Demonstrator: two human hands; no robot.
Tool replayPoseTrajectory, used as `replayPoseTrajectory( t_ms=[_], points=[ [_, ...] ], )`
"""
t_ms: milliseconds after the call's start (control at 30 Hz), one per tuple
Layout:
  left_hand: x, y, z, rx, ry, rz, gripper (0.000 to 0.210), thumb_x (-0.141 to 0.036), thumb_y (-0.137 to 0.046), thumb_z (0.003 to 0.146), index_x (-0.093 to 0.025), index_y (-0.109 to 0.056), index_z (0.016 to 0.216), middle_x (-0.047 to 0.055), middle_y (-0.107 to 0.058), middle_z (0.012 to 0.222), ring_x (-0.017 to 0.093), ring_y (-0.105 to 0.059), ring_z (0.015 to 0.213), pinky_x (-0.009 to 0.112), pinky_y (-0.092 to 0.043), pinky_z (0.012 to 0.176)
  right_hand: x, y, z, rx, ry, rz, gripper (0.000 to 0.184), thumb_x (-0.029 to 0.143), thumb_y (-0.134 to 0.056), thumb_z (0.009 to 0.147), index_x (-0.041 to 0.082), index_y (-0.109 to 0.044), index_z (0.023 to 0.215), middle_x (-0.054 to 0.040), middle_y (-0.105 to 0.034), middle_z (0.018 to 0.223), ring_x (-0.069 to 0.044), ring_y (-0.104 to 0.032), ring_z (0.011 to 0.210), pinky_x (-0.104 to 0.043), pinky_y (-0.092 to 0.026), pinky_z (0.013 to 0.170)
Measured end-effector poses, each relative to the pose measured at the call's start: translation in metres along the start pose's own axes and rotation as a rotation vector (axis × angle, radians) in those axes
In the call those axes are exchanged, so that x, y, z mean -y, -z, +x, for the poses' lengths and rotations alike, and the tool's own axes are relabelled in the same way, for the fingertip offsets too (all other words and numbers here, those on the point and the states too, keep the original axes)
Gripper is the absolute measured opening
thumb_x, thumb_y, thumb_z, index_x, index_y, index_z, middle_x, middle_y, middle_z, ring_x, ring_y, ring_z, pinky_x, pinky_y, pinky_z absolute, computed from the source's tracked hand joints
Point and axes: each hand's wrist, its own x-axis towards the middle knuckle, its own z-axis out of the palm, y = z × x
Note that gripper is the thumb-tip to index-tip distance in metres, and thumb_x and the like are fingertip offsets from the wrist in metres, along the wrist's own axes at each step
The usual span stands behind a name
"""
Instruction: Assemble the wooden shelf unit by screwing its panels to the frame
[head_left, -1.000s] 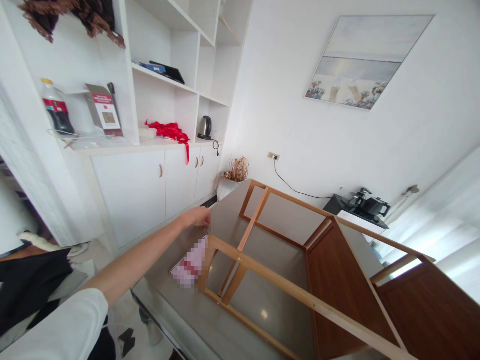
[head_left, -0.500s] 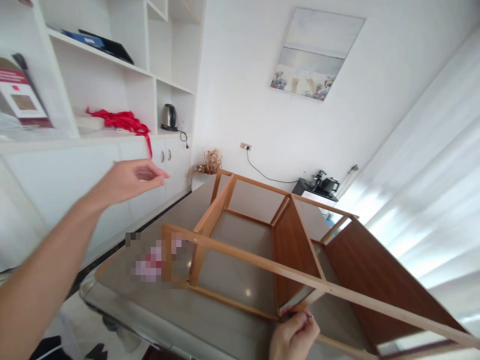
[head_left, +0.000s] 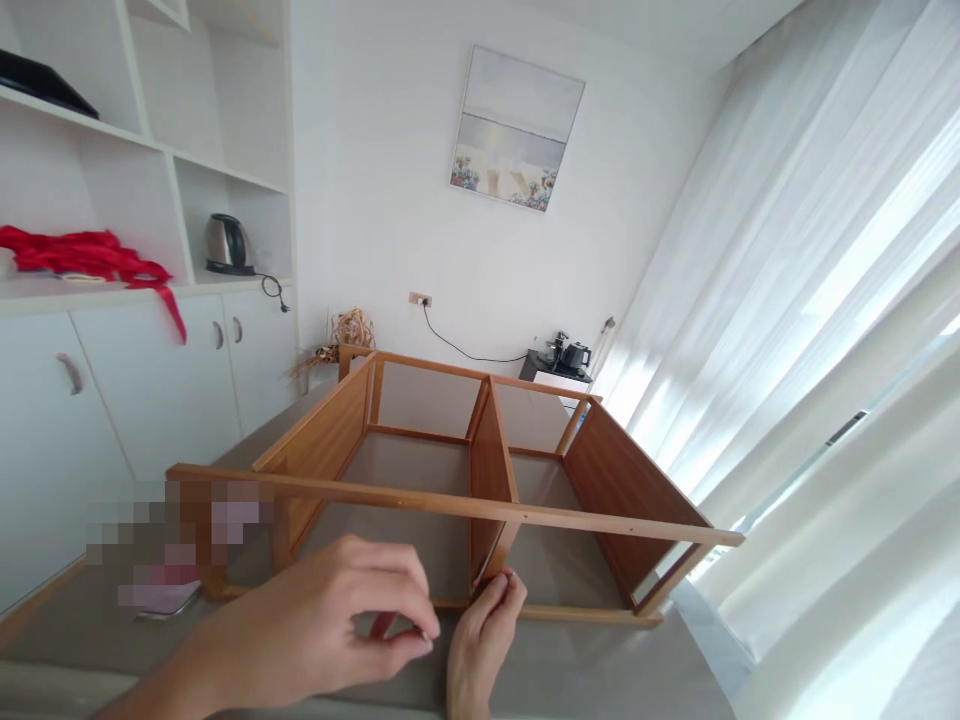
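Note:
A wooden shelf frame (head_left: 420,500) lies on its side on a grey-topped table (head_left: 600,660), with brown panels set between its rails. My right hand (head_left: 484,640) grips the lower end of the middle crosspiece, fingers wrapped against the wood near the bottom rail. Just left of it, in front of the frame, hovers my left hand (head_left: 330,625). Its thumb and forefinger are pinched together; whatever is between the tips is too small to make out.
A blurred-out patch covers pinkish items (head_left: 169,575) at the table's left. White cabinets (head_left: 165,380) line the left side, holding a kettle (head_left: 229,243) and red ribbon (head_left: 90,255). A white curtain (head_left: 750,250) hangs right. A black pot (head_left: 576,357) stands at the back.
My left hand has moved from the left, out over the table, down and right to beside my right hand. My right hand keeps hold of the crosspiece. The view has turned right.

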Motion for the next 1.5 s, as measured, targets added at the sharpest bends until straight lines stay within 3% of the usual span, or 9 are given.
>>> replayPoseTrajectory(
  t_ms=[100, 233, 400, 667, 900, 1300, 1500],
  points=[
    [-0.013, -0.005, 0.034, 0.143, -0.015, -0.169, 0.019, -0.021, -0.061, 0.097, -0.033, -0.075, 0.104, -0.004, -0.074, 0.099, 0.007, -0.069, 0.081, 0.015, -0.052, 0.075, -0.002, -0.001, 0.0, 0.004, 0.003, 0.029, 0.037, 0.054, -0.043, 0.1, 0.019, -0.056, 0.098, -0.0031, -0.065, 0.081, -0.015, -0.061, 0.068, -0.025, -0.047, 0.065],
    [-0.02, -0.014, 0.067, 0.079, 0.049, -0.098, 0.022, -0.026, -0.057, 0.1, -0.03, -0.068, 0.119, -0.003, -0.075, 0.098, 0.01, -0.07, 0.083, 0.019, -0.05, 0.075, 0.0, -0.001, -0.001, 0.013, 0.002, 0.052, 0.042, 0.057, -0.04, 0.101, 0.019, -0.057, 0.098, -0.0043, -0.064, 0.083, -0.015, -0.061, 0.071, -0.025, -0.047, 0.068],
    [-0.022, -0.026, 0.092, 0.051, 0.006, 0.08, 0.009, -0.029, -0.06, 0.098, -0.024, -0.064, 0.092, -0.006, -0.07, 0.078, 0.01, -0.064, 0.066, 0.022, -0.043, 0.062, 0.003, -0.002, -0.002, 0.033, -0.021, 0.071, 0.043, 0.057, -0.037, 0.102, 0.019, -0.056, 0.097, -0.0022, -0.061, 0.078, -0.016, -0.059, 0.068, -0.027, -0.046, 0.069],
    [-0.023, -0.058, 0.09, -0.024, -0.065, 0.167, 0.011, -0.021, -0.056, 0.1, -0.021, -0.058, 0.09, -0.004, -0.071, 0.082, 0.012, -0.068, 0.07, 0.024, -0.044, 0.062, -0.002, -0.005, -0.003, 0.014, -0.018, 0.102, 0.04, 0.054, -0.038, 0.102, 0.019, -0.058, 0.098, -0.0039, -0.064, 0.082, -0.015, -0.06, 0.068, -0.025, -0.048, 0.066],
    [-0.019, -0.072, 0.087, -0.027, -0.107, 0.214, 0.012, -0.019, -0.051, 0.102, -0.02, -0.058, 0.093, -0.003, -0.069, 0.079, 0.013, -0.068, 0.067, 0.025, -0.046, 0.06, -0.004, -0.005, -0.005, 0.012, -0.008, 0.119, 0.04, 0.053, -0.037, 0.103, 0.019, -0.058, 0.096, -0.004, -0.064, 0.083, -0.015, -0.061, 0.07, -0.024, -0.048, 0.067],
    [-0.021, -0.066, 0.087, -0.075, -0.088, 0.17, 0.015, -0.021, -0.046, 0.104, -0.022, -0.058, 0.095, -0.001, -0.069, 0.082, 0.013, -0.068, 0.07, 0.025, -0.049, 0.065, -0.002, -0.007, -0.005, -0.018, 0.014, 0.146, 0.037, 0.051, -0.039, 0.103, 0.021, -0.058, 0.095, -0.0022, -0.062, 0.08, -0.015, -0.06, 0.069, -0.024, -0.048, 0.066],
    [-0.02, -0.071, 0.097, -0.117, -0.15, 0.299, 0.02, -0.018, -0.048, 0.102, -0.022, -0.059, 0.085, 0.0, -0.065, 0.074, 0.016, -0.061, 0.063, 0.031, -0.042, 0.059, -0.032, -0.023, -0.012, -0.103, -0.048, 0.157, 0.038, 0.055, -0.043, 0.101, 0.021, -0.059, 0.094, -0.0029, -0.063, 0.079, -0.016, -0.06, 0.067, -0.025, -0.049, 0.062]
  ],
)
